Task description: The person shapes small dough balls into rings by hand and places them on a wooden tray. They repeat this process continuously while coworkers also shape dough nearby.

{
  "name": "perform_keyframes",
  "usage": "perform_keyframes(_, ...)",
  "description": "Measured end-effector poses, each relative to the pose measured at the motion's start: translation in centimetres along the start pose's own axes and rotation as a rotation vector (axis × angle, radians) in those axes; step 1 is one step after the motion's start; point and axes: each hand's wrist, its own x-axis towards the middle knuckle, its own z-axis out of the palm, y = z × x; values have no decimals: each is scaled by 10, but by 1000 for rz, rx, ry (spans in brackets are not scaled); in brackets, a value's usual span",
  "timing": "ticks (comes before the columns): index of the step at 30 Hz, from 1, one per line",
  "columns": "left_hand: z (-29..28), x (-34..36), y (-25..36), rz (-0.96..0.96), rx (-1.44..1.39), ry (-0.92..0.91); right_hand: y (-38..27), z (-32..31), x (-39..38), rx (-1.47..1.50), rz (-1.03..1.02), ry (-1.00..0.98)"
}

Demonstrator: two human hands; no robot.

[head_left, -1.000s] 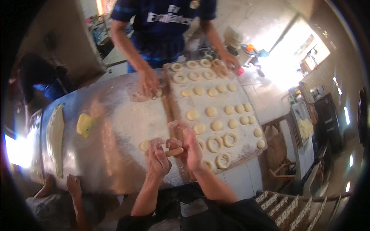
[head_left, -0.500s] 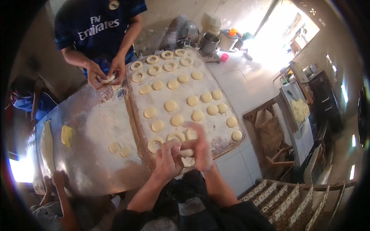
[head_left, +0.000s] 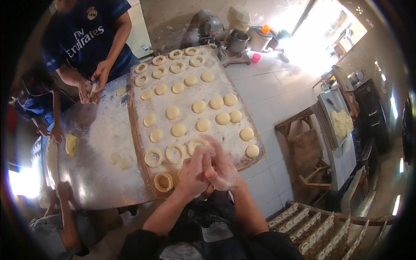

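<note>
Dough ring (head_left: 189, 148) is just above the left hand (head_left: 195, 173) and the right hand (head_left: 222, 170), near the middle of the frame, and they hide part of it. It sits on a floured board (head_left: 229, 135). It is round, so no side is longer. Both hands are pressed together with bent fingers. I cannot tell if any dough is tucked between them. Two more rings (head_left: 167, 154) sit in a row to the left of that ring, and a lower ring (head_left: 157, 184) is near the board's bottom corner. The left hand is nearer to these three. Off to the right are two round dough pieces (head_left: 246, 134) with no holes, and the right hand is nearer to those. Left of the board is a shiny tabletop (head_left: 99, 175), with a yellow lump (head_left: 72, 145) on it. In the upper left, a co-worker (head_left: 86, 43) in a blue shirt holds something small and pale.
</note>
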Motion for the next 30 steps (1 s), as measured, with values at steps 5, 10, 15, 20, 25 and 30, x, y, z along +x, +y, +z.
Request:
perform_keyframes(5, 8, -4, 0, -160, 1, -78, 16, -17, -10, 743, -238, 27)
perform_keyframes(10, 15, -1, 10, -381, -94, -190, 21, -39, -4, -69, -70, -117)
perform_keyframes(15, 35, 4, -22, -411, 398, -152, 18, -29, 15, -271, 109, 281)
perform_keyframes(20, 15, 6, -34, -453, 647, -172, 40, -65, 17, -679, 164, 216)
perform_keyframes(25, 14, -15, -34, -409, 678, -352, 55, -34, 5, -1141, 78, 180)
perform_keyframes(30, 16, -14, -33, -425, 690, -416, 52, -33, 3, -1150, 46, 132)
